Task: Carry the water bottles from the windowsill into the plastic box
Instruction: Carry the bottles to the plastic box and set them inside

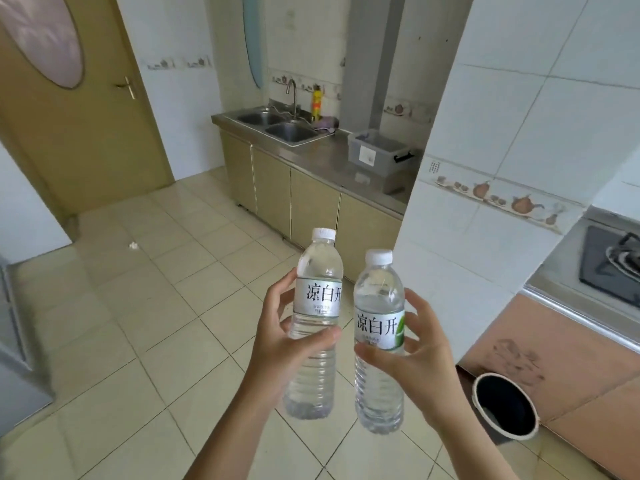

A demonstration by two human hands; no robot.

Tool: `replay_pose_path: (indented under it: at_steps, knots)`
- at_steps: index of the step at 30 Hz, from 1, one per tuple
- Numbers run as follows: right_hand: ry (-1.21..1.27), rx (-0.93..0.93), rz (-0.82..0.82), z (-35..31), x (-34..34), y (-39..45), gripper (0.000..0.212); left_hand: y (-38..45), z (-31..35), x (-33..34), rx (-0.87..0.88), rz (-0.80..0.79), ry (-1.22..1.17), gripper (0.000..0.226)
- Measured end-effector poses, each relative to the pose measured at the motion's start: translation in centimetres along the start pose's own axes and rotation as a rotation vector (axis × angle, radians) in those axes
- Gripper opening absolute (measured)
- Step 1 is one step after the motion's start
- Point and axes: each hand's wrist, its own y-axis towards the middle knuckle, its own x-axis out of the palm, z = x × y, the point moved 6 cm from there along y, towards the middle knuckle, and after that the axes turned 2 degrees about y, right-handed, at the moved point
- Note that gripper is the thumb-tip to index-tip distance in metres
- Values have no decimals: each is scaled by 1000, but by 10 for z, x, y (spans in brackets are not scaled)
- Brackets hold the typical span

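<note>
I hold two clear water bottles with white caps upright in front of me, above the tiled floor. My left hand (277, 337) grips the left bottle (317, 299) around its label. My right hand (415, 355) grips the right bottle (379, 323), which has a green-edged label and sits slightly lower. The two bottles are side by side, almost touching. The grey translucent plastic box (375, 152) stands open on the steel counter, far ahead, right of the sink. The windowsill is out of view.
A double sink (277, 124) with a tap is set in the counter over beige cabinets. A white tiled wall corner (485, 202) juts out at right, with a gas hob (613, 261) behind it. A round bin (505, 405) stands on the floor at lower right. A door (79, 133) is at left.
</note>
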Motion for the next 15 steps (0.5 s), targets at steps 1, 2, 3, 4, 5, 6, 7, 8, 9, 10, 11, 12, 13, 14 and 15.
replay_pose_path:
  at_steps: [1, 2, 3, 4, 5, 6, 7, 8, 9, 10, 11, 12, 13, 14, 15]
  knots:
    - [-2, 0, 5, 0, 3, 20, 80, 21, -1, -2, -2, 3, 2, 86]
    - [-3, 2, 6, 0, 5, 40, 80, 40, -2, -3, -7, 10, 5, 87]
    - [0, 5, 5, 1, 8, 59, 81, 59, -4, -5, -13, 20, 9, 87]
    - [7, 11, 4, 3, 11, 79, 80, 78, -7, -8, -20, 29, 13, 87]
    - [10, 16, 0, 5, 14, 99, 80, 97, -10, -10, -30, 39, 18, 87]
    - [12, 19, -3, 8, 17, 119, 79, 115, -15, -12, -42, 51, 20, 87]
    - [10, 17, -6, 10, 21, 140, 78, 134, -19, -15, -53, 63, 19, 87]
    - [10, 14, -8, 14, 24, 163, 78, 154, -26, -17, -63, 75, 16, 87]
    - [8, 10, -15, 17, 27, 187, 79, 174, -32, -18, -71, 89, 10, 87]
    - [5, 7, -25, 21, 31, 211, 80, 195, -38, -19, -77, 103, 5, 86]
    - [1, 4, -34, 25, 35, 236, 80, 216, -44, -20, -81, 116, 3, 86]
    - [4, 3, -42, 28, 39, 262, 81, 238, -49, -20, -83, 127, 5, 86]
    - [4, 5, -51, 31, 43, 288, 81, 260, -53, -21, -86, 137, 13, 87]
    - [4, 10, -62, 35, 47, 313, 82, 283, -57, -21, -92, 147, 23, 88]
    - [4, 13, -77, 36, 51, 338, 83, 305, -60, -22, -100, 157, 34, 89]
